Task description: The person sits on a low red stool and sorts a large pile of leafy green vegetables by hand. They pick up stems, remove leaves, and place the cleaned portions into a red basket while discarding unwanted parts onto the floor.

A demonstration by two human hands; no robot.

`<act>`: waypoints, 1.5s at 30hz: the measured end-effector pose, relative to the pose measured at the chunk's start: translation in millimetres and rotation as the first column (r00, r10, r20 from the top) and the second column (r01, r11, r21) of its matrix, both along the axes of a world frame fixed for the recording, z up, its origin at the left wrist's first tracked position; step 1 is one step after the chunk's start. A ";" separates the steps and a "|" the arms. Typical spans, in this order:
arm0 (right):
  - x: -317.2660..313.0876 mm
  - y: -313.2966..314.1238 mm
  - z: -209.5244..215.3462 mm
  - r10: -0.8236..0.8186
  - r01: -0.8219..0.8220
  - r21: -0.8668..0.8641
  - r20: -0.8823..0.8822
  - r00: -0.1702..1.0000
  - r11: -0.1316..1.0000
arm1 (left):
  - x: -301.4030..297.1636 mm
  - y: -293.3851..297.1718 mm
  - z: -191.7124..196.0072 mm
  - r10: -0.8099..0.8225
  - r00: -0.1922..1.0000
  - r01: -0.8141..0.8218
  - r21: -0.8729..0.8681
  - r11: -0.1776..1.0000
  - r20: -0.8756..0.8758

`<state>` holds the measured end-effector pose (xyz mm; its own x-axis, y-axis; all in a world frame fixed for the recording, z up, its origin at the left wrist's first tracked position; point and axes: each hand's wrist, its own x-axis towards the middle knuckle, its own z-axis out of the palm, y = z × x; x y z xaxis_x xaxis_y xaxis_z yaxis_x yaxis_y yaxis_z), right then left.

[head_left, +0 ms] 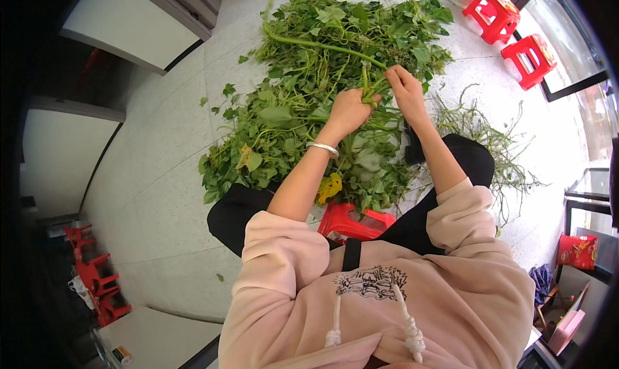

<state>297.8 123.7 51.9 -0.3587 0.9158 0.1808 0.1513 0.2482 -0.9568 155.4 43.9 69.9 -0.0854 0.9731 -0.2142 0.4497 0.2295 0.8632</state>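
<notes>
Two bare hands at work over a leafy green heap [277, 117] spread on the pale tiled floor [167, 182]. Left hand [350, 113], silver-coloured bangle [322, 149] above its wrist: grip closed around a small bunch of green stems [365, 79], held over the right-hand part of the heap. Right hand [407, 93] just beside it, grip pinched on the near end of a long, thick green vine [322, 45]. Vine runs leftward over the upper heap, then bends away; far tip blurred. Fingers cover the join, so cannot tell whether vine and bunch connect.

Yellow leaf [329, 188] at the heap's near edge, by a red plastic stool [351, 222] between the knees. Thin, mostly leafless stalks [480, 130] loosely scattered on the floor, right of the right forearm. Two more red stools [530, 60] farther off, upper right, near the glass.
</notes>
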 end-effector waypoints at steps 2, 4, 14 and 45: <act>13.6 14.7 -35.6 -0.138 0.144 0.077 -0.082 0.987 0.987 | -9.7 -0.9 8.6 0.012 0.996 -0.006 0.069 0.998 -0.084; 31.1 30.6 -48.5 -0.156 0.133 -0.143 -0.161 0.975 0.981 | -33.3 -1.0 12.1 0.008 0.992 -0.004 0.034 0.999 -0.127; 25.8 37.2 70.8 0.080 -0.345 -0.367 -0.577 0.813 0.864 | -18.5 -5.6 -1.8 0.020 0.967 -0.022 -0.006 1.000 -0.255; -43.9 -23.0 4.4 -0.023 -0.219 -0.443 -0.478 0.878 0.870 | -22.9 -1.3 21.5 -0.117 0.896 0.146 0.035 0.989 -0.428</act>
<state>253.9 100.7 56.3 -0.4381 0.8937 -0.0968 -0.3290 -0.2597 -0.9079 132.5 42.6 91.4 -0.0245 0.9921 -0.1228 0.7983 0.0934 0.5950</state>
